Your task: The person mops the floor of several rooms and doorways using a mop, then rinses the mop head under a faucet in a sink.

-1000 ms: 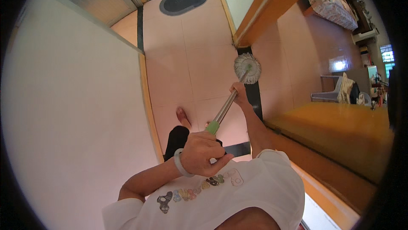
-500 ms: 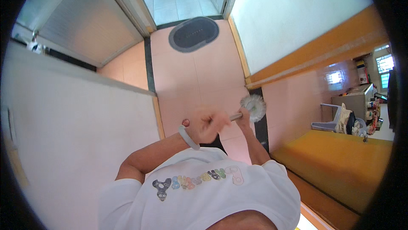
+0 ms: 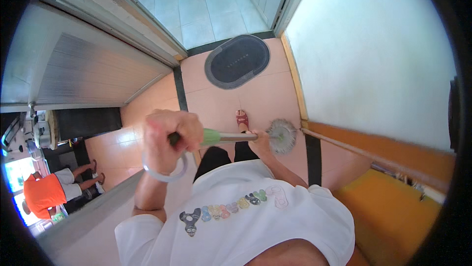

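A round-headed string mop [image 3: 282, 137] with a metal pole and a green grip is held slantwise in front of my body. My left hand [image 3: 173, 129] is wrapped round the green grip [image 3: 211, 136], with a pale bangle on its wrist. Farther down the metal pole [image 3: 237, 137], my right hand [image 3: 261, 143] is closed round it close to the grey-white fringe. The fringe appears over the pink floor tiles, to the right of my foot [image 3: 241, 118] in a red sandal; whether it touches the floor I cannot tell.
Ahead lies a dark oval mat [image 3: 238, 62] before a doorway to a light-tiled room. A grey door [image 3: 93, 69] stands to the left, a white wall [image 3: 373, 64] to the right. Far left, a person in an orange top [image 3: 44, 193] is in another room. An orange-brown panel [image 3: 388, 207] is at lower right.
I have moved forward and the view has shifted. My left hand has moved left and now grips the green end of the mop. The person in orange has come into view.
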The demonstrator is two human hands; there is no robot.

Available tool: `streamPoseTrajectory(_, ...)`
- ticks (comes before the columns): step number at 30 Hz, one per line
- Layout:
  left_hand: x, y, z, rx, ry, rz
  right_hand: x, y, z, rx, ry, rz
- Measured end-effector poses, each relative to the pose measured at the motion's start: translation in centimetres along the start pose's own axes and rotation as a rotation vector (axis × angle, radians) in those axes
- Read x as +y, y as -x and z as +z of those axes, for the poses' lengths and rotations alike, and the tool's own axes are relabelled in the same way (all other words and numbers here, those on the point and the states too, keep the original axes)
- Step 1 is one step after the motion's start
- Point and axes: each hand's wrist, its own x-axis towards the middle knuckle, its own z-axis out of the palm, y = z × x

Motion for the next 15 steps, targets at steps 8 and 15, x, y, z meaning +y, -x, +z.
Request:
streamPoseTrajectory(8, 3.4, -8.4, -8.3, 0.192, -0.086, 0.217, -8.0, -16.4, 2.8, -0.172, -0.003, -0.292)
streamPoseTrajectory(15, 10.1, -9.2, -18.4, 0.183, -0.206, 0.415, -19.7, -28.3, 3.3, -0.359, -0.013, -0.497)
